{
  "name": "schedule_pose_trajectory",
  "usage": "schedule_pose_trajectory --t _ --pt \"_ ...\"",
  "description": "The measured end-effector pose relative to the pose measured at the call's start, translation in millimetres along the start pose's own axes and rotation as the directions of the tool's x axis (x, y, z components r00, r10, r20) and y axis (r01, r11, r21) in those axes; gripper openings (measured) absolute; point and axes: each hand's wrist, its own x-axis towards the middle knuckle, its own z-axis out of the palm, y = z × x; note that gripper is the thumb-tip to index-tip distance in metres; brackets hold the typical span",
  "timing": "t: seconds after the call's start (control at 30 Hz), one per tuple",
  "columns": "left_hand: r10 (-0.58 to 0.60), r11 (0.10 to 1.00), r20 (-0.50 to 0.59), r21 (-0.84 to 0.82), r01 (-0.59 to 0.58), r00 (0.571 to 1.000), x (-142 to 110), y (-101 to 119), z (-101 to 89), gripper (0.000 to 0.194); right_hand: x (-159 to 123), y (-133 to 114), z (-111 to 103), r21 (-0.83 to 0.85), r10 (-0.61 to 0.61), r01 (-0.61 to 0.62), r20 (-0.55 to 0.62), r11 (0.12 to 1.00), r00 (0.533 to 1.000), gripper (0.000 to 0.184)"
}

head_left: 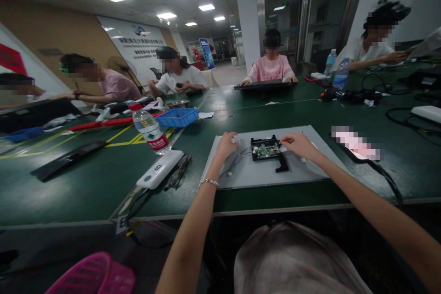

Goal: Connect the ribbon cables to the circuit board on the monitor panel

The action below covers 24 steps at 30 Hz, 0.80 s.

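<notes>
The circuit board (264, 151) sits in a black frame (283, 163) at the middle of one grey panel (241, 180), flat on the green surface (223, 117). The right hand (299, 145) is at the frame's far right corner, grip narrow, thumb and fingers brought together; whether anything is pinched cannot be told. The left hand (226, 147) is over the panel's left side, near a thin cable (240, 158), fingers curled; its hold cannot be told.

Judgement: the work at the corner calls for light fingertip pressure, the frame steadied by its edge, no strain on the cable and no contact with board parts.

Count: one board, one frame; to the left, one red-capped bottle (151, 131), one white box (161, 169), one pair of glasses (178, 174); far right, two blue-labelled bottles (341, 75); five other people.
</notes>
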Motion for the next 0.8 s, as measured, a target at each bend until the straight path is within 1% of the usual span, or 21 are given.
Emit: schedule_pose_trajectory --t 0.27,0.47,0.6,0.7,0.8 --pt "-0.029 0.999 -0.061 0.029 0.031 0.998 2 -7 -1.2 0.023 0 -4 -2 -0.016 -0.007 0.008 0.017 1.000 1.000 0.019" --pt "-0.018 1.000 -0.059 0.023 0.019 0.998 0 -2 -4.9 0.024 -1 -6 -3 -0.031 -0.028 0.028 0.025 0.999 0.999 0.019" --pt "-0.011 1.000 -0.051 0.022 0.012 0.999 -1 1 -7.2 0.023 0 -6 -2 -0.028 -0.043 0.043 0.010 0.999 0.999 0.020" --pt "-0.015 1.000 -0.048 0.024 0.016 0.999 -1 0 -15.3 0.022 0 -6 -1 -0.015 -0.052 0.052 -0.008 0.999 0.999 0.020" --pt "-0.025 0.999 -0.058 0.021 0.026 0.998 -3 -3 -32.1 0.023 0 -8 -2 -0.020 -0.082 0.082 -0.038 0.996 0.996 0.020"
